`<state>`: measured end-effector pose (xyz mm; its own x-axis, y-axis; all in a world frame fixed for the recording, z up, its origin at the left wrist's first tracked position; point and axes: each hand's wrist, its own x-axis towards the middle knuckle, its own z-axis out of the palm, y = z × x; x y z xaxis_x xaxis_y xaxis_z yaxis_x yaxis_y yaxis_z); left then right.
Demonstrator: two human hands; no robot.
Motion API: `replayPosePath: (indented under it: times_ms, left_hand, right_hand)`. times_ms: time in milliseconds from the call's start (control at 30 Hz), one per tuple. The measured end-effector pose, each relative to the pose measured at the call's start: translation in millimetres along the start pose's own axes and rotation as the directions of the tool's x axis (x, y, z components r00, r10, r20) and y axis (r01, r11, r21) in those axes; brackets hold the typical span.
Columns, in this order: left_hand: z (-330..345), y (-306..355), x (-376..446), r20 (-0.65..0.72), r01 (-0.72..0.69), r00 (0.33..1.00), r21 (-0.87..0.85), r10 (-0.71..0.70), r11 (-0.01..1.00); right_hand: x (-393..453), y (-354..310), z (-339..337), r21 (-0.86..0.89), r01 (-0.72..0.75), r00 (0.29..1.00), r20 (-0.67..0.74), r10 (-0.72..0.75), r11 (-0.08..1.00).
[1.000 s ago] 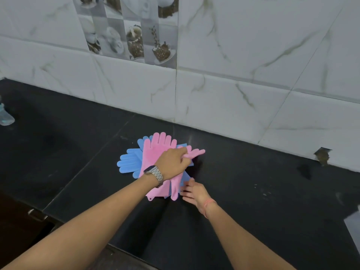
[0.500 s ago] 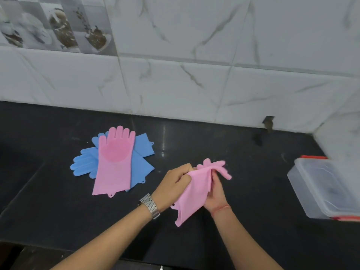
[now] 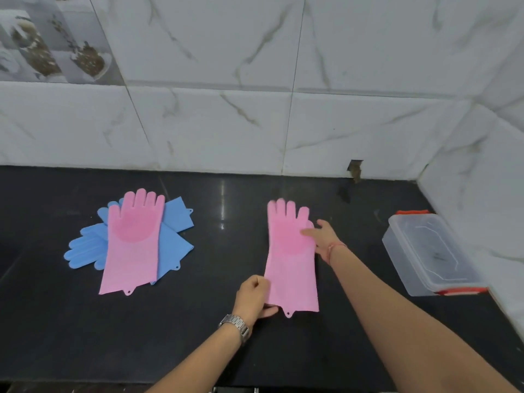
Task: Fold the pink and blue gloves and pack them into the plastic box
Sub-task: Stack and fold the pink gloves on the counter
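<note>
One pink glove (image 3: pixel 290 259) lies flat on the black counter (image 3: pixel 221 336), fingers toward the wall. My left hand (image 3: pixel 253 296) pinches its cuff at the near left corner. Fingers spread, my right hand (image 3: pixel 321 236) rests on the glove's palm at its right edge. A second pink glove (image 3: pixel 133 245) lies to the left on top of two blue gloves (image 3: pixel 85 249), which it partly hides. The clear plastic box (image 3: pixel 425 256) with red clips stands at the right, its lid on.
A white marble-tiled wall (image 3: pixel 255 123) runs along the back and turns forward at the right, just behind the box. The counter's front edge is close to my arms.
The pink glove, held bunched in both hands half a second ago, now lies spread flat on the counter. The view has shifted right, so the box is in fuller view.
</note>
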<state>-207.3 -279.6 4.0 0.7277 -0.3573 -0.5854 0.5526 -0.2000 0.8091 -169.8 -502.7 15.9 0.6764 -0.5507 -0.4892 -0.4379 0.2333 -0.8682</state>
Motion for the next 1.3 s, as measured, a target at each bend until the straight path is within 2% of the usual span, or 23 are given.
replayPosePath:
  times_ms: [67,167,267,533,733,1167,1233,1300]
  left_hand:
    - [-1.8,-9.5,3.8,-0.039,0.072,0.997,0.057,-0.07,0.996]
    - [-4.4,-19.5,5.8,-0.078,0.101,0.993,0.141,-0.09,0.985]
    - [-5.9,-24.1,4.4,-0.088,0.085,0.994,0.221,-0.067,0.971]
    - [-7.7,-25.8,8.1,-0.086,0.004,0.995,0.479,0.042,0.878]
    - [-16.7,-32.9,5.6,-0.1,-0.084,0.977,0.636,0.189,0.767]
    - [-30.1,-28.0,12.9,-0.08,-0.094,0.954,0.834,0.289,0.544]
    - [-43.3,-27.7,13.1,-0.086,-0.108,0.945,0.828,0.315,0.55]
    - [-65.0,-23.6,14.3,-0.113,-0.112,0.93,0.819,0.35,0.563]
  right_hand:
    - [3.4,19.1,-1.8,-0.081,-0.033,0.999,-0.015,0.032,0.996]
    - [1.5,38.2,-4.6,-0.269,0.066,0.995,-0.053,-0.083,0.961]
    - [0.1,44.8,-5.2,-0.348,0.115,0.987,-0.064,-0.146,0.93]
    - [8.4,47.5,-4.6,-0.413,0.166,0.964,-0.122,-0.235,0.896]
    - [1.9,60.6,1.0,-0.479,0.189,0.944,-0.153,-0.293,0.857]
    - [-5.0,56.0,15.1,-0.665,0.164,0.928,-0.147,-0.343,0.729]
    - [-11.7,56.6,16.5,-0.715,0.183,0.915,-0.127,-0.383,0.674]
    - [-19.3,57.4,19.9,-0.826,0.206,0.882,-0.076,-0.465,0.525]
